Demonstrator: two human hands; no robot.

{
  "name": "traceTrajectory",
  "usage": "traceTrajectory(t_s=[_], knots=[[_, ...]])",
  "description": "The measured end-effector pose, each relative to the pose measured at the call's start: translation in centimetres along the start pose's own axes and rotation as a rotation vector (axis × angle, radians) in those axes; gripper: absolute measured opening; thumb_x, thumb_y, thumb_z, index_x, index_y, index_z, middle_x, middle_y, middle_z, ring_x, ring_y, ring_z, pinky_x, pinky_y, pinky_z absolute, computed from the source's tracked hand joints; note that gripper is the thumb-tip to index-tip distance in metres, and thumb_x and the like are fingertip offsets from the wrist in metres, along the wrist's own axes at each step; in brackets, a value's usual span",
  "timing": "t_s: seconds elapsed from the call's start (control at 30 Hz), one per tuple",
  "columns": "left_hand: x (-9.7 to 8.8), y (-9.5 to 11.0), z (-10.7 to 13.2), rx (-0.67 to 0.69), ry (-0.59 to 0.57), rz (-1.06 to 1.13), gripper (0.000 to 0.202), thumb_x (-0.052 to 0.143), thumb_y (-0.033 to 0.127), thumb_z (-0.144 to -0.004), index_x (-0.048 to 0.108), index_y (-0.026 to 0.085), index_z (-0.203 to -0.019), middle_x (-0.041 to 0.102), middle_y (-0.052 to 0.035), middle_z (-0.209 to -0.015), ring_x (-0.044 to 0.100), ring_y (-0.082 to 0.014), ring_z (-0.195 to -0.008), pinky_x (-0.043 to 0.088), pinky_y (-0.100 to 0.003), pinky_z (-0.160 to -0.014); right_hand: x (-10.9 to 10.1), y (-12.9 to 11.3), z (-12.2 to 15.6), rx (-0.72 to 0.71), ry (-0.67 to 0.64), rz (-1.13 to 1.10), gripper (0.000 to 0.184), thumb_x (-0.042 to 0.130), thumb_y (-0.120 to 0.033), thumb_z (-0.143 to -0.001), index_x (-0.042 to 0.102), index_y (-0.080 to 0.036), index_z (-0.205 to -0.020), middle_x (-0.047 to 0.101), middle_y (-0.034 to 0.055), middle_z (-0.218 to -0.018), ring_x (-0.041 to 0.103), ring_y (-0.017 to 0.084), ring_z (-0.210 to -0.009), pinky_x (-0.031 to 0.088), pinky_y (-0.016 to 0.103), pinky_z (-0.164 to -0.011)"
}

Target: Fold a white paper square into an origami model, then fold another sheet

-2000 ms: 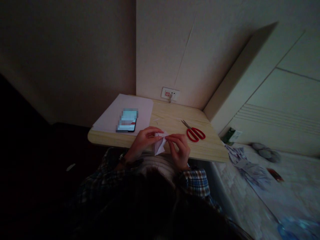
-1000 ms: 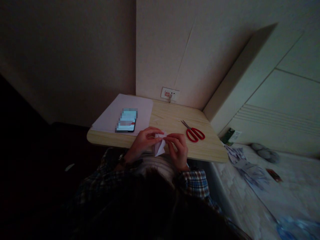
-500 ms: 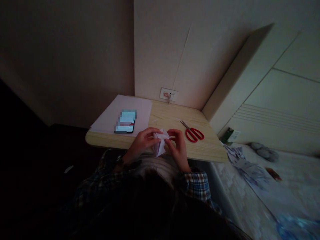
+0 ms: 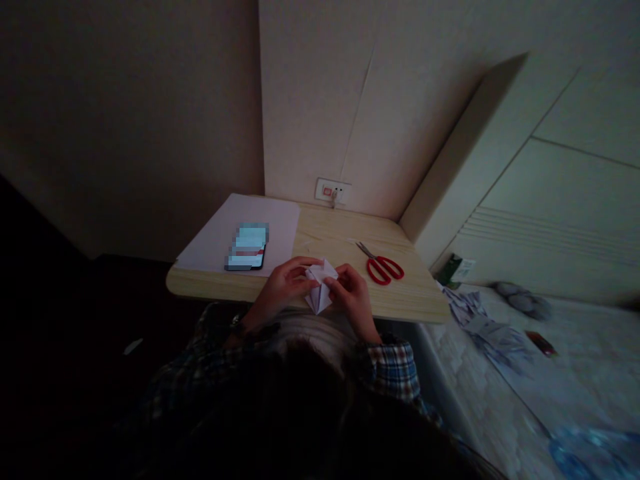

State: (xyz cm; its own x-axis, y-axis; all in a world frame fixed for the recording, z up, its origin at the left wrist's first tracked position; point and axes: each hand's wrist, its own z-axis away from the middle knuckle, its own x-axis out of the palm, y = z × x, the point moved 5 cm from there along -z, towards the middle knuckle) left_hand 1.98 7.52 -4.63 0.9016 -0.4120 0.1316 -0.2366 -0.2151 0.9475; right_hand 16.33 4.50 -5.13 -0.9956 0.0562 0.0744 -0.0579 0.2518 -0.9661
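Note:
A small folded piece of white paper point(image 4: 320, 288) is held over the near edge of a light wooden table point(image 4: 340, 240). My left hand point(image 4: 283, 285) pinches its left side, fingers curled round the fold. My right hand point(image 4: 354, 293) pinches its right side, fingertips pressed on the top crease. Both sleeves are plaid, and a watch sits on the left wrist. Red-handled scissors point(image 4: 380, 265) lie on the table to the right of my hands.
A phone point(image 4: 247, 248) with a lit screen rests on a white sheet of paper point(image 4: 280, 220) at the table's left. A wall socket point(image 4: 333, 191) is behind the table. To the right, a bed point(image 4: 575, 373) carries paper scraps point(image 4: 480, 323) and small items.
My hands have drawn closer together on the folded paper, and the right fingers have moved onto its top. The view has shifted slightly left.

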Motion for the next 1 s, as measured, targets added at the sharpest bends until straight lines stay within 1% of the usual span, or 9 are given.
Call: traceTrajectory(t_s=[0.07, 0.17, 0.3, 0.43, 0.5, 0.63, 0.77, 0.87, 1.0], knots=[[-0.2, 0.1, 0.0, -0.02, 0.045, -0.005, 0.04, 0.077, 0.026, -0.064, 0.066, 0.016, -0.102, 0.068, -0.0072, -0.109, 0.065, -0.0196, -0.093, 0.052, -0.031, -0.085, -0.1, 0.0, 0.0, -0.006, 0.028, -0.033, 0.031, 0.073, -0.039, -0.066, 0.048, -0.022, -0.068, 0.05, -0.0089, -0.051, 0.043, 0.008, -0.042, 0.032, 0.02, -0.042], [-0.5, -0.2, -0.1, -0.05, 0.108, -0.02, 0.036, 0.077, 0.029, -0.063, 0.066, 0.016, -0.095, 0.071, -0.0058, -0.099, 0.065, -0.0206, -0.092, 0.052, -0.031, -0.084, -0.1, 0.0, -0.1, -0.011, 0.035, -0.048, 0.032, 0.073, -0.039, -0.067, 0.045, -0.022, -0.067, 0.05, -0.0087, -0.05, 0.043, 0.008, -0.042, 0.031, 0.02, -0.042], [-0.7, -0.9, -0.2, -0.085, 0.122, -0.02, 0.03, 0.079, 0.032, -0.06, 0.067, 0.015, -0.082, 0.071, -0.0022, -0.081, 0.066, -0.0193, -0.081, 0.053, -0.029, -0.076, -0.1, 0.1, -0.2, -0.013, 0.027, -0.028, 0.033, 0.072, -0.04, -0.067, 0.043, -0.023, -0.066, 0.049, -0.009, -0.05, 0.043, 0.008, -0.043, 0.033, 0.021, -0.043], [-0.6, -1.1, -0.2, -0.121, 0.114, -0.013, 0.03, 0.081, 0.033, -0.056, 0.066, 0.016, -0.076, 0.066, 0.0024, -0.066, 0.062, -0.0148, -0.064, 0.05, -0.025, -0.063, -0.2, -0.1, -0.2, -0.032, 0.028, 0.005, 0.035, 0.072, -0.04, -0.066, 0.043, -0.022, -0.062, 0.048, -0.008, -0.052, 0.043, 0.008, -0.046, 0.034, 0.022, -0.045], [-0.5, -1.0, -0.2, -0.14, 0.115, -0.011, 0.033, 0.083, 0.034, -0.053, 0.066, 0.016, -0.075, 0.063, 0.0038, -0.062, 0.06, -0.0137, -0.06, 0.049, -0.024, -0.06, -0.3, -0.2, -0.1, -0.04, 0.039, 0.022, 0.035, 0.072, -0.04, -0.067, 0.042, -0.022, -0.061, 0.047, -0.008, -0.051, 0.042, 0.008, -0.046, 0.032, 0.022, -0.045], [-0.4, -0.8, -0.1, -0.163, 0.11, -0.014, 0.032, 0.084, 0.035, -0.052, 0.066, 0.016, -0.071, 0.064, 0.0032, -0.063, 0.059, -0.0136, -0.061, 0.049, -0.025, -0.061, -0.3, 0.1, 0.1, -0.034, 0.012, 0.034, 0.035, 0.07, -0.041, -0.071, 0.041, -0.022, -0.063, 0.046, -0.0086, -0.048, 0.039, 0.008, -0.043, 0.029, 0.021, -0.043], [-0.3, -0.5, 0.0, -0.151, 0.113, -0.026, 0.031, 0.084, 0.034, -0.052, 0.066, 0.016, -0.069, 0.064, 0.0028, -0.064, 0.059, -0.0139, -0.064, 0.049, -0.024, -0.064, -0.2, 0.4, 0.3, -0.013, -0.023, 0.076, 0.036, 0.065, -0.047, -0.076, 0.041, -0.023, -0.064, 0.044, -0.0089, -0.046, 0.037, 0.008, -0.04, 0.025, 0.021, -0.039], [-0.4, -0.3, 0.1, -0.137, 0.152, -0.017, 0.031, 0.082, 0.036, -0.054, 0.066, 0.016, -0.07, 0.065, 0.002, -0.066, 0.059, -0.0147, -0.066, 0.05, -0.025, -0.065, -0.1, 0.2, 0.5, -0.023, -0.032, 0.101, 0.036, 0.06, -0.049, -0.081, 0.043, -0.022, -0.064, 0.047, -0.0074, -0.047, 0.038, 0.008, -0.039, 0.026, 0.021, -0.039], [-0.6, -0.2, 0.1, -0.1, 0.203, -0.006, 0.029, 0.076, 0.041, -0.06, 0.068, 0.015, -0.07, 0.068, -0.0009, -0.071, 0.061, -0.0166, -0.07, 0.05, -0.026, -0.067, -0.1, -0.1, 0.6, -0.046, -0.041, 0.12, 0.036, 0.055, -0.048, -0.086, 0.047, -0.021, -0.064, 0.049, -0.0065, -0.048, 0.04, 0.008, -0.04, 0.03, 0.021, -0.041]])
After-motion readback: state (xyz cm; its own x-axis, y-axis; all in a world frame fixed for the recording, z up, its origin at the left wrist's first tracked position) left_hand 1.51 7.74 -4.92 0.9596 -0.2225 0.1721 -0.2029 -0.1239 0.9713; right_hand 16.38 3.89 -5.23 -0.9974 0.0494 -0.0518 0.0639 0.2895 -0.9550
